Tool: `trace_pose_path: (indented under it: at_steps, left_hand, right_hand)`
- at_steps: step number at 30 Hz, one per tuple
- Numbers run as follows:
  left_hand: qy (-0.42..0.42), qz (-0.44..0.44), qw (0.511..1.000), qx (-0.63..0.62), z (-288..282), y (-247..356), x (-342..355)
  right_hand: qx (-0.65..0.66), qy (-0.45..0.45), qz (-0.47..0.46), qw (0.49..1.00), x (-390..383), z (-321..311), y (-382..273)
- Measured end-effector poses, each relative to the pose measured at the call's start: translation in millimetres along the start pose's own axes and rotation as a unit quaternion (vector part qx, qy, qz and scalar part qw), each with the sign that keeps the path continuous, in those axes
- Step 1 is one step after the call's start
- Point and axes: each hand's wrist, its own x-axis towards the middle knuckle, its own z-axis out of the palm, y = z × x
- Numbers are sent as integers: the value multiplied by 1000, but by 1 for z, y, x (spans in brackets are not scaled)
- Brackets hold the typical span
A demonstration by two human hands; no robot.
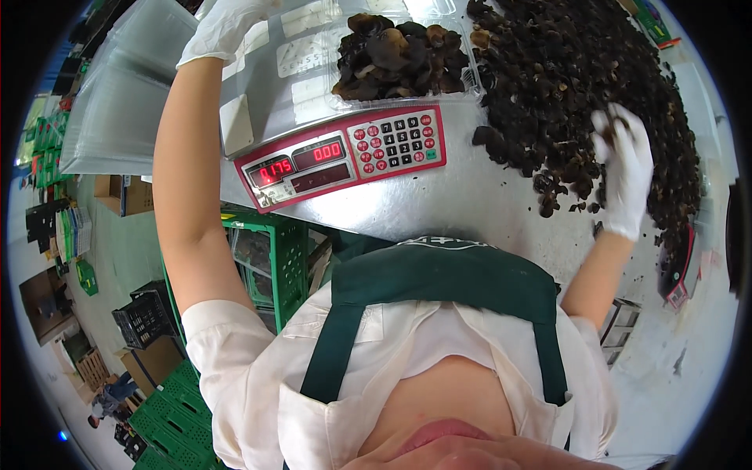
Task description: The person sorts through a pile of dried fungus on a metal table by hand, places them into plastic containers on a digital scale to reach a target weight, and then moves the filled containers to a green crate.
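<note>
My right hand (628, 172), in a white glove, is at the near side of a large heap of dark wood ear mushrooms (556, 78). Its fingers are curled, with a dark wood ear mushroom (609, 135) between them. At the top left is my left hand (223, 31), also gloved, above the metal tabletop near the scale; the picture's edge cuts off its fingers. A clear plastic tray (475, 88) full of wood ear mushrooms rests on the scale, behind the red-framed scale panel (341, 157) with lit red digits and a keypad.
Stacked clear plastic trays (117, 102) stand at the left. Below the table's edge is a green crate (286, 266). More green crates (176, 415), black crates (145, 317) and cardboard boxes (125, 194) are on the floor. Another person (113, 395) is far off at lower left.
</note>
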Motion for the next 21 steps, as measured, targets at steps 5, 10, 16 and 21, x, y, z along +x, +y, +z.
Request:
trace_pose_path:
  at_steps: [5,10,16,21]
  left_hand:
    - [25,-35,999,13,-7,-12,-10]
    - [-3,-19,999,-31,-2,-18,-3]
    - [-17,46,999,-20,27,14,-2]
    - [-55,12,992,116,40,19,9]
  right_hand:
    - [-285,72,141,945,-95,-186,61]
    - [-602,-39,292,742,-158,-294,96]
    - [-534,-25,43,844,-103,-188,60]
    - [-487,-113,-76,863,-58,-53,52]
